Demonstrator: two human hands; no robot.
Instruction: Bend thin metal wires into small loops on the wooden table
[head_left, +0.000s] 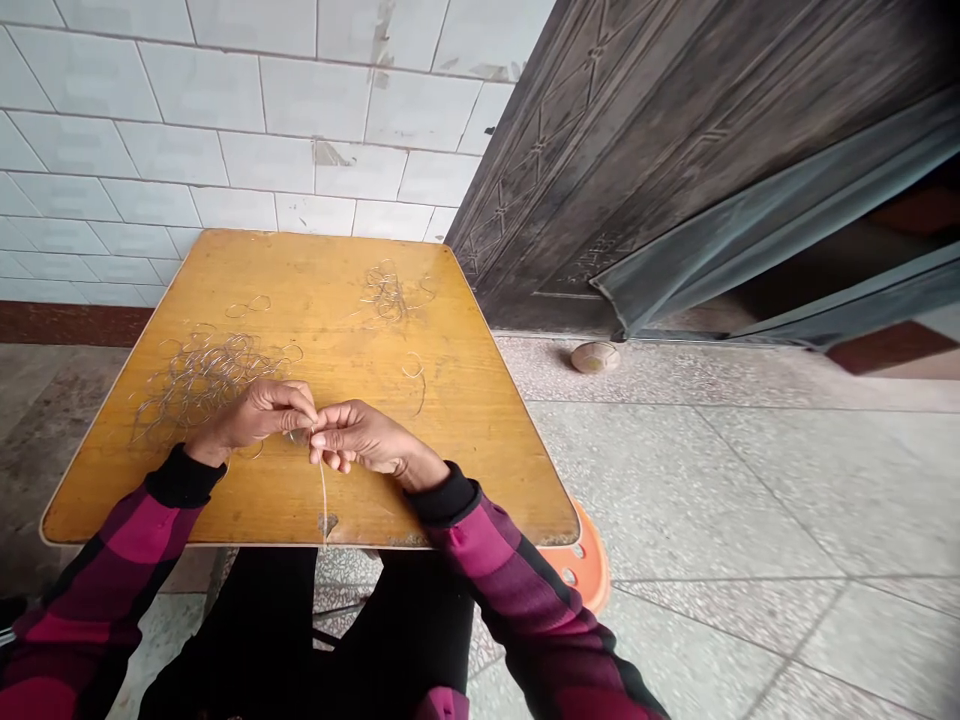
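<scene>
just a thin pale wire [323, 490] (nearly hair-fine), pinched between both hands [311, 428] over the wooden table [465, 440]

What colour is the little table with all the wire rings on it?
The table is a yellowish-orange wood colour, worn at its near edge, seen in the head view.

We sit at a small wooden table [480, 400] in a tiled corner.
Behind it we see a white tiled wall [225, 130] with chipped patches; to the right, a dark carved metal door [675, 150]. The floor [750, 500] is pale speckled stone, lit by even daylight.
</scene>
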